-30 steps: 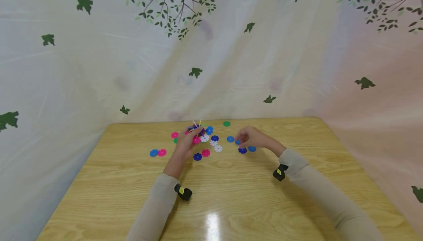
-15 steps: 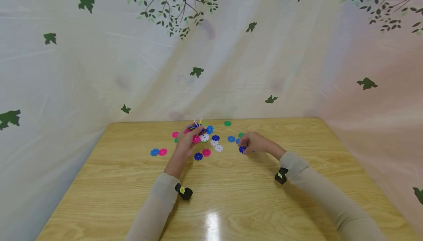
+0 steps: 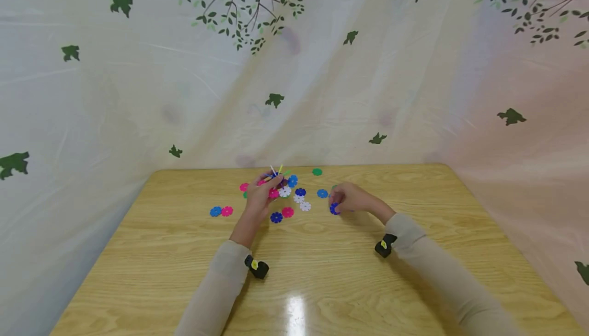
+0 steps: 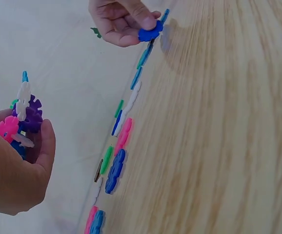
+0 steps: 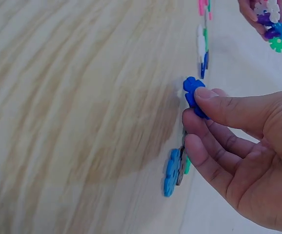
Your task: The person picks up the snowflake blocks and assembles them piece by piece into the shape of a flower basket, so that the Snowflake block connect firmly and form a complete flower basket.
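The left hand point(image 3: 258, 193) is grasping a cluster point(image 4: 29, 114) of small notched flower discs, its thumb and fingers curled around the pieces. Purple, white, pink, blue and green show in the cluster, with the discs standing at angles to one another. This hand is over the far part of the wooden desk point(image 3: 349, 285).

The right hand point(image 5: 258, 156) has a pinching grip, with thumb and fingers closed on one dark blue disc point(image 5: 194, 95). That disc is tilted, at the far right of the spread of loose pieces; whether its rim touches the desk cannot be told. A light blue disc point(image 5: 171, 173) lies near the fingers of this hand.

Between the two hands lie white discs point(image 3: 305, 206) and a light blue one. Nearer the person, a pink disc point(image 3: 287, 212) touches or sits just beside a navy disc point(image 3: 276, 218). A green disc point(image 3: 317, 172) lies near the back edge. Behind the desk hangs a pale cloth point(image 3: 221, 111) printed with leaves.
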Available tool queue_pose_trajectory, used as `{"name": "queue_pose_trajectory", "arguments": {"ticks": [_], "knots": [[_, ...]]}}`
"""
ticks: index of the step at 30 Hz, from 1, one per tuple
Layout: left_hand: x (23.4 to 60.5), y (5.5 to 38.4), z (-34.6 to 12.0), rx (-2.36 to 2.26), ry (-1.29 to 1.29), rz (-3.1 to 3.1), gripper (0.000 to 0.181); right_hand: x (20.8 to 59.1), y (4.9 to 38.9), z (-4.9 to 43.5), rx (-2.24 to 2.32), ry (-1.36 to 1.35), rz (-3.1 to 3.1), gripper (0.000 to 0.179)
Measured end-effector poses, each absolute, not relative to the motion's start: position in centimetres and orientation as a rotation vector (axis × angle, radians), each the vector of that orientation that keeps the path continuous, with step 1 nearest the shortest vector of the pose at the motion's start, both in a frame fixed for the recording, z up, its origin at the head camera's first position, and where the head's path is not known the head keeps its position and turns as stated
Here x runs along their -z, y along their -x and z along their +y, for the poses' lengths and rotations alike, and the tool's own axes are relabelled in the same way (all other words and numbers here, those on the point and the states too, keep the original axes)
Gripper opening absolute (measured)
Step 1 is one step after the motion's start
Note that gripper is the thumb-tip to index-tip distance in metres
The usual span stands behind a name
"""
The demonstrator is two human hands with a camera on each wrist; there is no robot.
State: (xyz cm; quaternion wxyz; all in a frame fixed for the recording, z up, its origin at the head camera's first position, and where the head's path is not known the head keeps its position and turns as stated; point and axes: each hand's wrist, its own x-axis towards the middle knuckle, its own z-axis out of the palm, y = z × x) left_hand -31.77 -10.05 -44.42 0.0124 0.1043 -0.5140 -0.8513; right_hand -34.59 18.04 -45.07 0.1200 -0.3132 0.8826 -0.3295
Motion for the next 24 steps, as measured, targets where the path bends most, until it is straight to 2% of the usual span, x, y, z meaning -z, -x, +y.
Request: {"name": "queue_pose_trajectory", "arguments": {"ticks": [6,16,24], "knots": [[44.6,31.7,-9.9,2.625,-0.28,-1.644,0.036,44.6,34.7,17.1,1.037,0.869,2.583,0.01],[45.0,31.7,-9.6,2.615,-0.177,-1.709,0.04,42.7,35.1,14.8,1.427,0.663,2.517,0.021],[45.2,31.6,-9.5,2.593,-0.172,-1.741,0.039,40.8,34.6,12.2,1.683,0.573,2.481,0.024]]}}
